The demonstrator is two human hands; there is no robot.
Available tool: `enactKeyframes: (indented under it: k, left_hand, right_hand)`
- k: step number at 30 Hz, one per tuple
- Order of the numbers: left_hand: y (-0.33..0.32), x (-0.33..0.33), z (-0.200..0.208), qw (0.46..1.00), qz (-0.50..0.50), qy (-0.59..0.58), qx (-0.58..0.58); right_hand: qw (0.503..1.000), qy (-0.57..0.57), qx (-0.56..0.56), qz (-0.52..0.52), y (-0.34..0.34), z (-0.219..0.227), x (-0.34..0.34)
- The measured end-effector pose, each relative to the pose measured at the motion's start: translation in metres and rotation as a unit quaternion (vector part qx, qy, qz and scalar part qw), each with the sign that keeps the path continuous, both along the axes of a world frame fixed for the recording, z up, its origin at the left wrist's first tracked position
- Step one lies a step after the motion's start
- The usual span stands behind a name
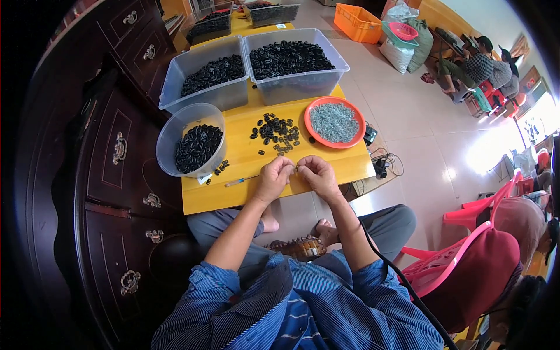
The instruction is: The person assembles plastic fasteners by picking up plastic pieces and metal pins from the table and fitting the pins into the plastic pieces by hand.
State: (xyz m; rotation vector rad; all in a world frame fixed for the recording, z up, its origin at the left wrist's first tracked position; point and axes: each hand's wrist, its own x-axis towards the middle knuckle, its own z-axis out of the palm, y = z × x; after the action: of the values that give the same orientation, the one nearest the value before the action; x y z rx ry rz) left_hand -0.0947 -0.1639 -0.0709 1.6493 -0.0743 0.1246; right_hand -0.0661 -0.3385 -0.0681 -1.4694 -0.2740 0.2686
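My left hand (274,178) and my right hand (318,175) meet above the near edge of the yellow table (204,195), fingers pinched. A tiny dark piece (297,168) shows between their fingertips, too small to make out its kind. Just left of my left hand lies a thin tool with a pale blue and orange handle (234,182). Beyond my hands, small black oval plastic pieces (274,128) lie in a loose pile. To the right of the pile, an orange-red round tray (307,119) is filled with small silvery metal parts (333,121).
A round clear tub (164,149) and two clear bins (175,104) hold more black pieces. Dark wooden drawers (111,192) stand close at my left. Pink chairs (431,271) and seated people (481,67) are to the right. Cables and a black device (380,168) lie beside the table.
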Motion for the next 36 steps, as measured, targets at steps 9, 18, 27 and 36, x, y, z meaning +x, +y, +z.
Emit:
enactKeyframes:
  k: [9, 18, 27, 36]
  left_hand:
    - [0.0, -0.001, 0.001, 1.0, 0.001, 0.004, 0.018]
    - [0.0, -0.003, 0.001, 0.999, -0.014, 0.018, -0.026]
    - [-0.012, 0.005, 0.011, 0.981, 0.013, -0.042, 0.186]
    - [-0.041, 0.049, 0.025, 0.906, 0.025, -0.083, 0.415]
  right_hand:
    - [1.0, -0.009, 0.009, -0.005, 0.001, 0.0, -0.001]
    - [1.0, 0.011, -0.003, -0.008, 0.001, -0.003, 0.002]
    - [0.977, 0.043, 0.17, -0.125, -0.008, -0.005, 0.002]
    - [0.961, 0.049, 0.218, -0.165, -0.004, -0.004, 0.002]
